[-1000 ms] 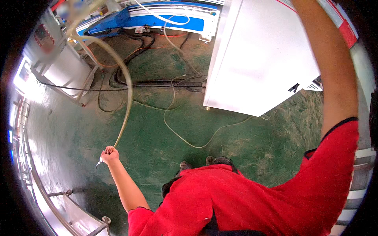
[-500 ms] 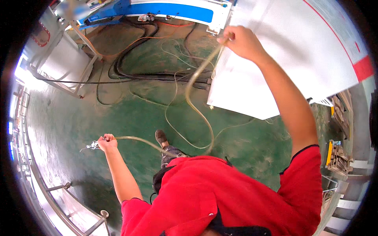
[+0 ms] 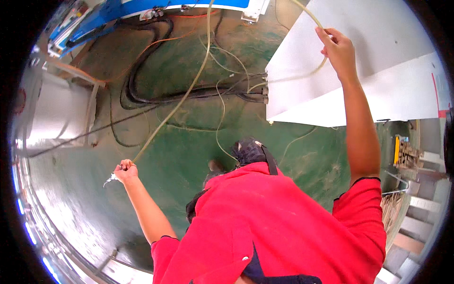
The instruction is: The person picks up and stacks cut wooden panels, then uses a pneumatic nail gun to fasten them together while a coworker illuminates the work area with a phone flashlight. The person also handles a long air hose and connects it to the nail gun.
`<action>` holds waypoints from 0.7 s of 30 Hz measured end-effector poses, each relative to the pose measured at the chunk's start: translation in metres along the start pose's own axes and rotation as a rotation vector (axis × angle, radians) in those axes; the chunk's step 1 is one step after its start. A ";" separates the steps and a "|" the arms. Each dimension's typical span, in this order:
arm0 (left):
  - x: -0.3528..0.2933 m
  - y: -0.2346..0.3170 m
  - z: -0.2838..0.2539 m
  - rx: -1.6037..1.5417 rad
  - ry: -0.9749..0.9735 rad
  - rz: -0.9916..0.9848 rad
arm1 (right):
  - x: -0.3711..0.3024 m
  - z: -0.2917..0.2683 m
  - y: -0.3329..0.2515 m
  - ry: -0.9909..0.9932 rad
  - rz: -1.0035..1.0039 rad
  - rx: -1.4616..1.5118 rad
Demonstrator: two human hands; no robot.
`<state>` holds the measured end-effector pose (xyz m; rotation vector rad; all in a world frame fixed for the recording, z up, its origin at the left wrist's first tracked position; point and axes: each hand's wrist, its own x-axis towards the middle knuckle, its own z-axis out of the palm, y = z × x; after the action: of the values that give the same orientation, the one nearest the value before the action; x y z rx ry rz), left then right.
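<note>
A long, pale yellow, see-through hose [image 3: 184,97] stretches between my hands, looping up past the top edge of the picture. Low at the left, my left hand [image 3: 126,171] is closed round one end of it. A small shiny metal piece [image 3: 111,178] with a thin bent tip sticks out beyond that fist; its exact kind is hidden. Raised at the upper right, my right hand [image 3: 339,53] pinches the hose between thumb and fingers in front of a white cabinet [image 3: 302,80]. Below the pinch, the hose curves back toward the cabinet's left edge.
Thick black cables [image 3: 135,78] run across the green floor [image 3: 189,142] into the cabinet. An orange hose [image 3: 156,45] and thin pale tubes [image 3: 222,109] lie there too. A blue and white machine [image 3: 198,4] stands ahead, a framed white unit [image 3: 59,106] at left, stacked pieces [image 3: 409,151] at right.
My right hand has moved right, in front of the cabinet, and the hose section from my left hand has swung up off the floor. The view has shifted as I stepped or turned.
</note>
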<state>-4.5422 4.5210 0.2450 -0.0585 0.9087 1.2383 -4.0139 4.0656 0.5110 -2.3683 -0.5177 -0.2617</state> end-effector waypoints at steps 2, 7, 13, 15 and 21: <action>0.018 -0.021 0.051 0.002 -0.049 -0.058 | 0.013 0.010 -0.007 0.050 0.111 0.051; 0.055 -0.078 0.168 -0.071 -0.214 -0.197 | 0.071 0.053 0.026 -0.015 0.296 0.376; 0.066 -0.138 0.303 0.021 -0.308 -0.233 | 0.164 0.129 0.068 0.032 0.450 0.617; 0.074 -0.159 0.338 0.056 -0.333 -0.231 | 0.193 0.144 0.079 0.046 0.457 0.699; 0.128 -0.265 0.460 0.174 -0.404 -0.281 | 0.264 0.145 0.097 0.049 0.442 0.670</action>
<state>-4.0607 4.7516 0.3576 0.1916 0.6262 0.8640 -3.7274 4.1742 0.4309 -1.7496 -0.0269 0.0563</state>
